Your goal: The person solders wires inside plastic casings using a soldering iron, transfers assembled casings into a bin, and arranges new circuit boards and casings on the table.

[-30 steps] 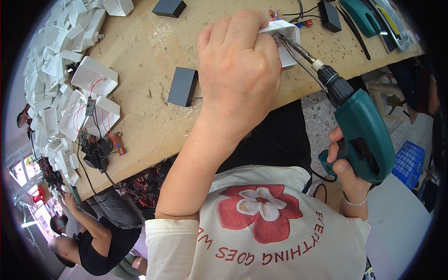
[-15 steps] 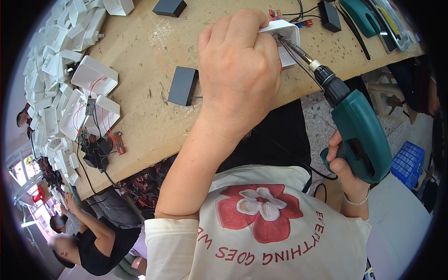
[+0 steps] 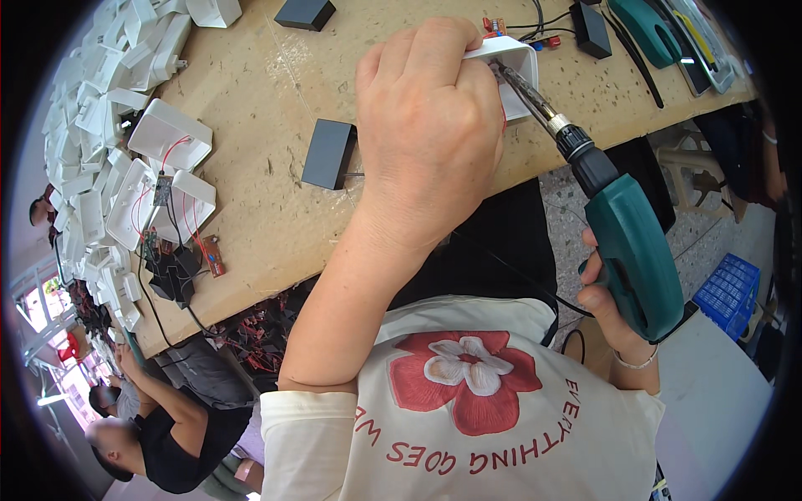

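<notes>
My left hand (image 3: 430, 134) is closed over a white plastic casing (image 3: 516, 73) and holds it on the wooden table (image 3: 251, 150). My right hand (image 3: 603, 305) grips a green electric screwdriver (image 3: 631, 250). The screwdriver's bit (image 3: 522, 83) points into the open side of the casing. A black box (image 3: 328, 154) lies on the table just left of my left wrist.
Several white casings (image 3: 100, 142) are heaped at the table's left, some with red wires and small circuit boards (image 3: 163, 190). Another black box (image 3: 304, 12), a second green tool (image 3: 647, 29) and cables lie at the far edge. A blue crate (image 3: 725, 288) stands on the floor. A person in black (image 3: 159, 434) sits lower left.
The screwdriver and my right hand have shifted slightly. My left hand stays on the casing.
</notes>
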